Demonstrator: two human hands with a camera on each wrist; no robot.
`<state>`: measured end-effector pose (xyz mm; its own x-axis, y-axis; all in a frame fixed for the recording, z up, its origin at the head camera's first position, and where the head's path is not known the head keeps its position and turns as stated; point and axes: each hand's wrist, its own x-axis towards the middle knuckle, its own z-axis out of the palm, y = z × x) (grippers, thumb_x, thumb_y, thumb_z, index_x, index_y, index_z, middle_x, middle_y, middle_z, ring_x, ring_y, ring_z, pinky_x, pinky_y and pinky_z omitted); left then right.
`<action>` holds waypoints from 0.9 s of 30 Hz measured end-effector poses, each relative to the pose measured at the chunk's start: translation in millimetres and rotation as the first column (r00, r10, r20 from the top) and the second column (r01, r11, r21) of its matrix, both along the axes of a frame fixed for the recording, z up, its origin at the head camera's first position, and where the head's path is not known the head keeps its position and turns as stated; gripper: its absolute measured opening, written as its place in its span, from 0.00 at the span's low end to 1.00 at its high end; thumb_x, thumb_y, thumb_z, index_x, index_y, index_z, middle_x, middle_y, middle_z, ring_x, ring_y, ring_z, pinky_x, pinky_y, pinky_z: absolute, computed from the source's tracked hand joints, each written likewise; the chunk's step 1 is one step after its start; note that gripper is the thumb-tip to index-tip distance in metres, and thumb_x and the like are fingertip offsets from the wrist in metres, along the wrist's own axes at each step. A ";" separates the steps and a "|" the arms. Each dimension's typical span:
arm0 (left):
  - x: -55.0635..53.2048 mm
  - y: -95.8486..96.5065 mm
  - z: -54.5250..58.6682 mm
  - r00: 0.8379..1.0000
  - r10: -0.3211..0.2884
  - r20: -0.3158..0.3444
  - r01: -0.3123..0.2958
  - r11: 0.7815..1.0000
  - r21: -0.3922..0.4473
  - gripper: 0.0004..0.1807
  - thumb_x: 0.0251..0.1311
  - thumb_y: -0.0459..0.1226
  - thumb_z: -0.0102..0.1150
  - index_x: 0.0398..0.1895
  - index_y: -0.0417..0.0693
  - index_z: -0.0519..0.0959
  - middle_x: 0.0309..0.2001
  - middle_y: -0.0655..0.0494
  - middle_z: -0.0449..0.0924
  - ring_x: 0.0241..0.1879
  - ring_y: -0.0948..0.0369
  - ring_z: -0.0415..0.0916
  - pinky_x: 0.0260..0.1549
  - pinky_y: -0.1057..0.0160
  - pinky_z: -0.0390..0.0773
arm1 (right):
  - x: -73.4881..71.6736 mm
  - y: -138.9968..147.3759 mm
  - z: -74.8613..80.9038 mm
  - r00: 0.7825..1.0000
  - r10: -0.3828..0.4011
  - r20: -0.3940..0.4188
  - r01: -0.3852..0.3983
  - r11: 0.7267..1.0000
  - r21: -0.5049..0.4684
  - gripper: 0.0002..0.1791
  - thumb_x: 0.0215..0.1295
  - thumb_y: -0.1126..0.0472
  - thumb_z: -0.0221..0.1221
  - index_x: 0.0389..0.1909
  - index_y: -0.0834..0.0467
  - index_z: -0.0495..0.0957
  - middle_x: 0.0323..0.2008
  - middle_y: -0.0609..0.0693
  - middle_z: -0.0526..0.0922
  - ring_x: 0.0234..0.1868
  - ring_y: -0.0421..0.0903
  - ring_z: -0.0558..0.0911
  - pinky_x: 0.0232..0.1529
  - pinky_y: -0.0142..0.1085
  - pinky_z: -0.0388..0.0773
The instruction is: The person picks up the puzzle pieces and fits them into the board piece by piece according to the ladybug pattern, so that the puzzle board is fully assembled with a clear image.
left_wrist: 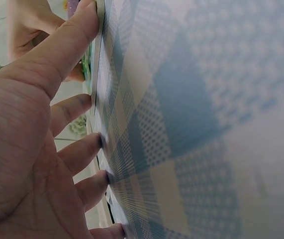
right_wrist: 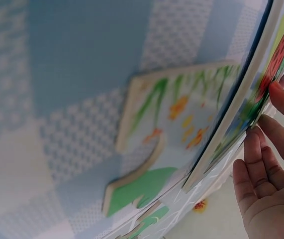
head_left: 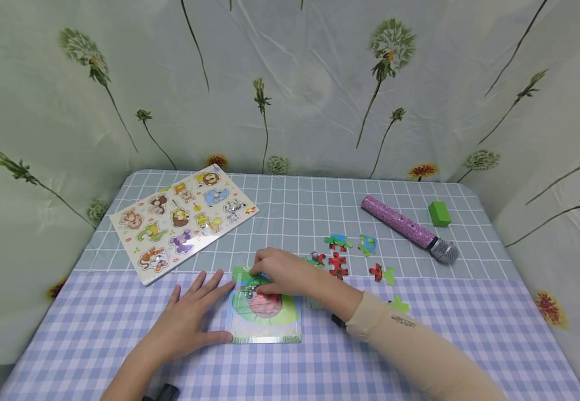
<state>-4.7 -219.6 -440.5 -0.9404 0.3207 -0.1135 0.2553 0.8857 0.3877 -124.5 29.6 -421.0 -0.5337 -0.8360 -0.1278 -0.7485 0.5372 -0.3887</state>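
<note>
Microphone (head_left: 406, 226), green block (head_left: 440, 214), perhaps wooden

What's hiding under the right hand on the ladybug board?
Under the right hand is the upper part of the ladybug board. What looks like a green puzzle piece peeks out by its thumb. Whatever the palm covers can't be seen.

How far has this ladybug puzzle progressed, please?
Apparently early. Done: on the puzzle board, the brighter top-left corner suggests a placed piece. In hand: the right hand works beside that corner, perhaps fitting another piece; its grip is partly hidden. The left hand touches the board's left edge. Remaining: several loose pieces, including a red spotted one, lie right of the board.
</note>
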 end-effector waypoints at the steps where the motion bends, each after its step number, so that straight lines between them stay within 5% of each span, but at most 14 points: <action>1: -0.4 0.0 -0.1 1.000 0.000 -0.001 0.000 1.000 0.002 0.55 0.48 0.68 0.76 0.82 0.68 0.68 0.85 0.52 0.60 0.83 0.35 0.56 0.67 0.12 0.53 | -0.2 -0.8 -0.5 1.000 -0.001 -0.004 0.001 1.000 0.002 0.20 0.70 0.51 0.73 0.58 0.54 0.89 0.53 0.48 0.86 0.53 0.42 0.84 0.59 0.33 0.83; 27: -1.3 -1.5 -2.9 1.000 -0.002 -0.012 0.002 1.000 0.002 0.55 0.47 0.68 0.77 0.81 0.69 0.70 0.84 0.52 0.62 0.82 0.34 0.57 0.67 0.12 0.54 | 3.7 -13.7 -0.9 0.997 -0.069 0.042 0.069 0.998 0.007 0.21 0.66 0.53 0.76 0.58 0.55 0.90 0.55 0.47 0.87 0.54 0.41 0.85 0.60 0.31 0.83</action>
<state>-6.0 -221.0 -443.4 -0.9409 0.3228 -0.1020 0.2615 0.8844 0.3865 -120.8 15.9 -421.8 -0.5841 -0.7965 -0.1564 -0.6925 0.5895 -0.4159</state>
